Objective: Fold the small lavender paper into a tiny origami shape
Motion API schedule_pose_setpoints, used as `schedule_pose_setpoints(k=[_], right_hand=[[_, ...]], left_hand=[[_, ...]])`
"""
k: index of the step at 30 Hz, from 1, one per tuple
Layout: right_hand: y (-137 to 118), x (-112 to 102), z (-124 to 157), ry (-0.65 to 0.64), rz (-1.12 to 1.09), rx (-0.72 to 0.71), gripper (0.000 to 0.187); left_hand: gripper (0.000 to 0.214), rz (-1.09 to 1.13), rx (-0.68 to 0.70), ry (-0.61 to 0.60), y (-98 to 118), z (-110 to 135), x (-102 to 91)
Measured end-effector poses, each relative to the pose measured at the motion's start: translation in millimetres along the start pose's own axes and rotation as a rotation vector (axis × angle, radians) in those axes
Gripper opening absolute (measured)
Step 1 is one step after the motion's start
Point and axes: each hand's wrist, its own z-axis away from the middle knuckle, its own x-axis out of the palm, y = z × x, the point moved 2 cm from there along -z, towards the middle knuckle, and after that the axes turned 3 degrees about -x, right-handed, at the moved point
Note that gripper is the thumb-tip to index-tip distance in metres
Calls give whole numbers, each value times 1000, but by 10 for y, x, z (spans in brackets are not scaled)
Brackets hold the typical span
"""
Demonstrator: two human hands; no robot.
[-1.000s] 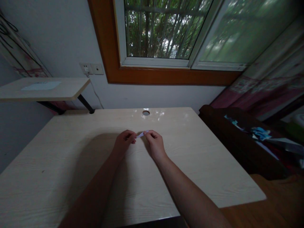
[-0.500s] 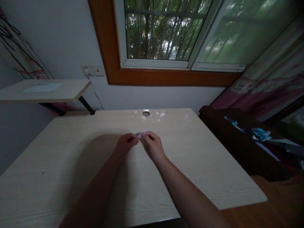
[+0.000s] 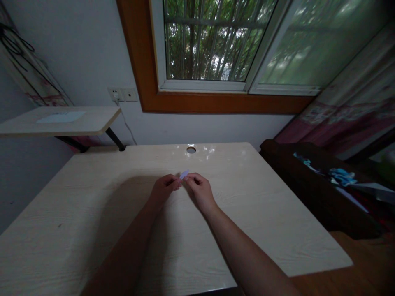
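A small pale lilac piece of paper [image 3: 184, 174] is pinched between my two hands over the far middle of the desk [image 3: 240, 230]. My left hand [image 3: 164, 188] is closed, its thumb and fingers gripping the lower left end. From the other side my right hand [image 3: 200, 189] holds the piece with thumb and forefinger together. The paper's upper tip sticks out beyond the fingers; its lower part is hidden by them, and any folds are too small to make out.
Behind the hands is a round cable hole [image 3: 191, 150]. A raised shelf [image 3: 101, 119] on black legs, with a pale sheet [image 3: 61, 117] on it, stands at the back left. Right of the desk, a dark brown piece of furniture [image 3: 286, 181] bears blue cloth [image 3: 342, 176].
More of the paper's upper tip now shows above the fingers. Both hands keep nearly the same place and grip. The whole view has shifted slightly.
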Motion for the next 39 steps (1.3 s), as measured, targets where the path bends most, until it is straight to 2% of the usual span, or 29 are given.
schedule_pose_setpoints(k=[6, 13, 39], right_hand=[[-28, -9, 10, -5, 14, -22, 14], [-11, -9, 5, -26, 24, -38, 16], [-39, -5, 14, -8, 13, -23, 14]], left_hand=[[22, -169, 23, -77, 51, 32, 24], [27, -240, 20, -112, 107, 56, 25], [23, -158, -25, -121, 90, 61, 17]])
